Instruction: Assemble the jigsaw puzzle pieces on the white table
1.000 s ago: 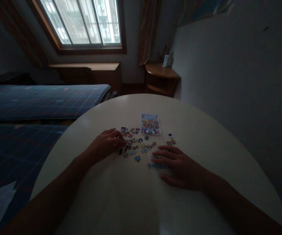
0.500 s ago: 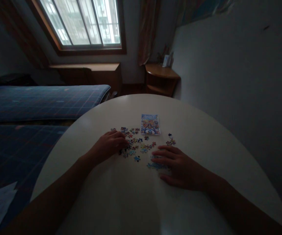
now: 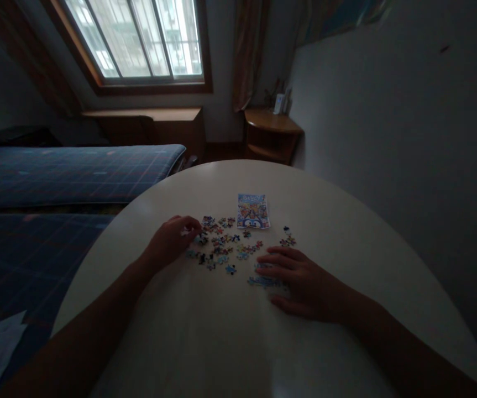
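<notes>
My left hand point(image 3: 175, 236) is at the left edge of a loose spread of jigsaw puzzle pieces point(image 3: 221, 240). Its thumb and forefinger come together in a pinch; whatever lies between them is too small and dark to make out. My right hand point(image 3: 300, 282) rests flat, fingers apart, partly covering a joined patch of light blue puzzle pieces point(image 3: 263, 282). Just beyond its fingertips lies a small cluster of puzzle pieces point(image 3: 288, 241). Behind the spread, a colourful picture sheet or packet point(image 3: 253, 211) with a cartoon figure lies on the table.
The pieces lie on a round white table point(image 3: 238, 342). A bed with blue plaid covering point(image 3: 76, 174) stands to the left, and a white wall point(image 3: 366, 121) runs along the right. A desk point(image 3: 167, 114) and a corner shelf point(image 3: 271, 120) stand beyond, near the window.
My left hand has drawn back slightly left and away from me, uncovering puzzle pieces, and its thumb and forefinger now pinch. My right hand has stayed in place.
</notes>
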Tool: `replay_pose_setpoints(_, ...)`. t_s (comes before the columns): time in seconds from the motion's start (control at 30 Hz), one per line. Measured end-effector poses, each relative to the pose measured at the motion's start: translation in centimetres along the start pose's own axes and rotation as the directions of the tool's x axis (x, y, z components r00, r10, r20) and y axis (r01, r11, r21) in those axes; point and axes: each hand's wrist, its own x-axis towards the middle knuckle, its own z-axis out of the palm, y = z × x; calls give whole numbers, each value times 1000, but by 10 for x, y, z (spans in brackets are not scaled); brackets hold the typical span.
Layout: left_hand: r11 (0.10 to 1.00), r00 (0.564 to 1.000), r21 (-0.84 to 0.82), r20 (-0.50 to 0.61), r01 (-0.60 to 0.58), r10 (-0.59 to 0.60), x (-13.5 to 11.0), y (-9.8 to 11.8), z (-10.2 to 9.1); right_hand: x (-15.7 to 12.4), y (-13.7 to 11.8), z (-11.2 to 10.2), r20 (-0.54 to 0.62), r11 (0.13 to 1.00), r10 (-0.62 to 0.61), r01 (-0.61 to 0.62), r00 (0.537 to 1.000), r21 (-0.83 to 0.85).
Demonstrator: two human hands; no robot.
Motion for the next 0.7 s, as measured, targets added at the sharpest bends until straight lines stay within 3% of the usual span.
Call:
replay_pose_setpoints(0.13,998,996,42,-82,46,-42,1,-7,1,1,-1,-1,-5,1000,3,-3,1000,-1)
replay_pose_setpoints(0.37,1000,1000,-3,-5,19,-19,2,4,18,2,-3,-2,-1,1000,8,-8,1000,-21)
replay_pose_setpoints(0.57,996,996,16,19,-90,90,8,1,22,2,-2,-1,-23,1000,-3,3,1000,-8)
replay_pose_setpoints(0.7,989,990,30,-25,-142,142,9,-6,20,2,-2,-1,-17,1000,-3,2,1000,-9)
